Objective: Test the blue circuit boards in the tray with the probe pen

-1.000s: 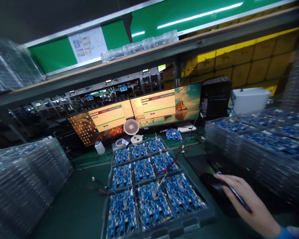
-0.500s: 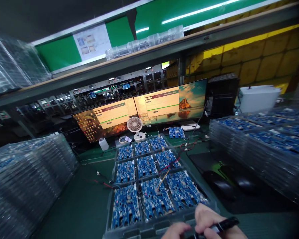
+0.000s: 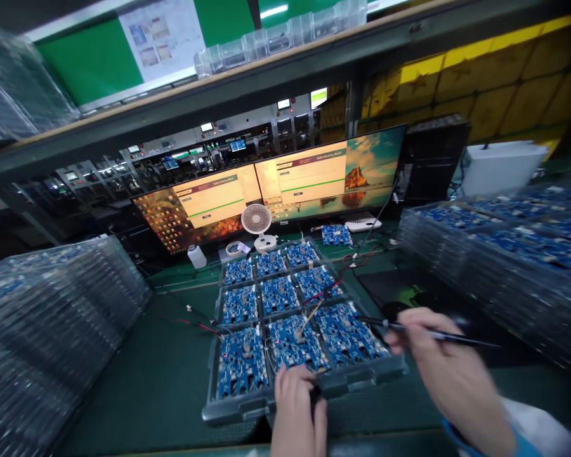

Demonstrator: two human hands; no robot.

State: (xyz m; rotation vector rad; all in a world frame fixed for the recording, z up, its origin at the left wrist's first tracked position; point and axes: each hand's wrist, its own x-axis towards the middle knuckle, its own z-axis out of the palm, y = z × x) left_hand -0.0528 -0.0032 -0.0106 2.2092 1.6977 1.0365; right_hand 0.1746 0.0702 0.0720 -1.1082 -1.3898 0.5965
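My right hand [image 3: 438, 355] holds a slim black marker pen [image 3: 461, 339] between thumb and fingers. Its tip points left, over the front right blue circuit board [image 3: 345, 336]. Curled near the front rim of the clear plastic tray [image 3: 247, 404] is my left hand [image 3: 295, 400], closed around a small black object [image 3: 316, 395], mostly hidden by the fingers. Rows of blue circuit boards fill the tray. Red and black leads run to its left side and across its right side, and a yellow wire [image 3: 311, 319] lies over the front middle board.
Tall stacks of board-filled trays stand at left [image 3: 66, 304] and right [image 3: 495, 266]. Behind the tray are a small white fan [image 3: 256, 219], a white bottle [image 3: 196, 257], one loose board [image 3: 336, 235] and two monitors [image 3: 299, 181]. A dark mouse mat [image 3: 375, 285] lies right.
My hands have come further into view and separated. The right hand has moved up and right with the marker pen, now over the board; the left rests at the tray's front. The camera view has shifted.
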